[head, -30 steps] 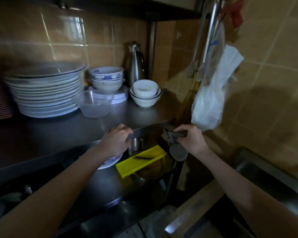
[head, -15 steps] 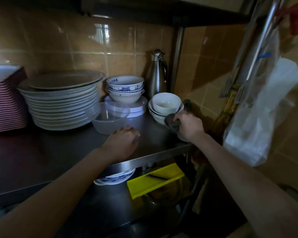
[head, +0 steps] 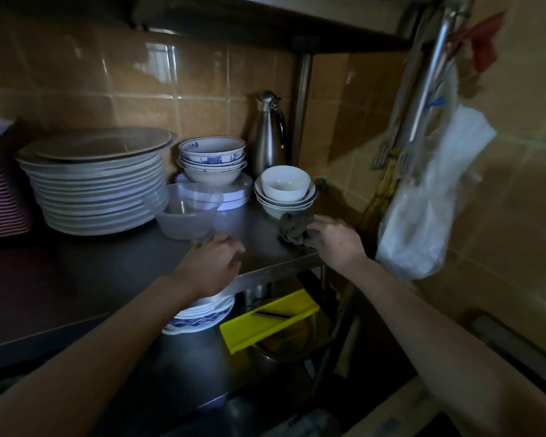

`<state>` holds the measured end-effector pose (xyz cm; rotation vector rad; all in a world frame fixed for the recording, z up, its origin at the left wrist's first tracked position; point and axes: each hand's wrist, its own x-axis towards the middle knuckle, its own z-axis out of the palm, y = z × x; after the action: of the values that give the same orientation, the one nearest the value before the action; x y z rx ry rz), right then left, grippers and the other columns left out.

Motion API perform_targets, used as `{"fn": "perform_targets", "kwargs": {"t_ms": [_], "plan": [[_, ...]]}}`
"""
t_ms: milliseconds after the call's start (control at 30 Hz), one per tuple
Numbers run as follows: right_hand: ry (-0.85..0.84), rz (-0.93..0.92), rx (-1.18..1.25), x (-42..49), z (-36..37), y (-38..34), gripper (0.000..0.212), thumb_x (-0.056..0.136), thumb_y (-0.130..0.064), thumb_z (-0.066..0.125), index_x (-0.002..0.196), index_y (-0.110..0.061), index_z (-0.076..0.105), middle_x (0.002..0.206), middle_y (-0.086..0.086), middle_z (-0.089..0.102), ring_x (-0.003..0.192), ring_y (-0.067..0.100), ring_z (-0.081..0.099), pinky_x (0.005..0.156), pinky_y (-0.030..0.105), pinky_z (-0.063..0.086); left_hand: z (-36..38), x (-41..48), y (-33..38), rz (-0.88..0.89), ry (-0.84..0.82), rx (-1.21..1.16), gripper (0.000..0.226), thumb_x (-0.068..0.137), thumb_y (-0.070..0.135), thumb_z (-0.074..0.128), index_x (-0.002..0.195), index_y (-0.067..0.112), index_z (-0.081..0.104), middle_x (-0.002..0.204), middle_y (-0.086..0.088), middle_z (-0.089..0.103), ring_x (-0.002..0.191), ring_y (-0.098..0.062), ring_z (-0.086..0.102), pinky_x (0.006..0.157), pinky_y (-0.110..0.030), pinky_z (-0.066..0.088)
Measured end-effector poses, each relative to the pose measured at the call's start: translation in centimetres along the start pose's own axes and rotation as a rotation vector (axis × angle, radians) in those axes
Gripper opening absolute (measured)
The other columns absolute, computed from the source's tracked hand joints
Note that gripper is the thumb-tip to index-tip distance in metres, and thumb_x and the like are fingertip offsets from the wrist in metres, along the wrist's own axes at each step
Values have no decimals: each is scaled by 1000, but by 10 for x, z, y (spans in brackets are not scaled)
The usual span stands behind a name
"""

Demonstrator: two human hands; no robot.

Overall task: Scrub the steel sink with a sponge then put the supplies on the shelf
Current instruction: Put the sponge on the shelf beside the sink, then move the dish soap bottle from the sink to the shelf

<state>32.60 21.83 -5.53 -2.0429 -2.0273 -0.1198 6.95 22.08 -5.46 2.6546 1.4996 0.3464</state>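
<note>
Head view: the right hand [head: 336,242] lies at the right front corner of the steel shelf [head: 259,238], its fingers [head: 316,227] bent over the right end of a crumpled grey cloth [head: 292,228] and holding it. The cloth sits on the shelf, just in front of a stack of white bowls [head: 284,192]. The left hand [head: 213,263] rests at the shelf's front edge with fingers loosely spread, holding nothing, just before a clear tub [head: 186,212]. Stacked plates [head: 98,184] stand toward the left, a steel flask [head: 270,134] in the back right corner.
</note>
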Motion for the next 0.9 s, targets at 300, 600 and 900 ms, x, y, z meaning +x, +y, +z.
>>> {"fn": "perform_targets", "kwargs": {"t_ms": [300,600,900], "plan": [[27,123,0,-146,-22,35,39,94,-16,46,131,-26,52,146,-4,41,133,22,38,108,36,34,29,-44,86,162,-9,-107,32,90,26,52,122,22,54,130,-4,45,121,-28,46,99,-38,38],[-28,412,-60,-314,-32,93,42,93,-15,48,132,-28,50,146,-5,42,134,21,36,110,38,29,55,-73,211,431,-122,-138,32,95,30,45,126,24,50,135,1,41,122,-24,45,97,-40,40],[22,736,-142,-460,-52,154,41,93,-18,44,131,-32,51,147,-6,41,131,22,40,107,37,34,85,-95,340,680,-207,-194,33,97,32,43,129,25,46,134,5,39,114,-18,49,91,-34,45]]}}
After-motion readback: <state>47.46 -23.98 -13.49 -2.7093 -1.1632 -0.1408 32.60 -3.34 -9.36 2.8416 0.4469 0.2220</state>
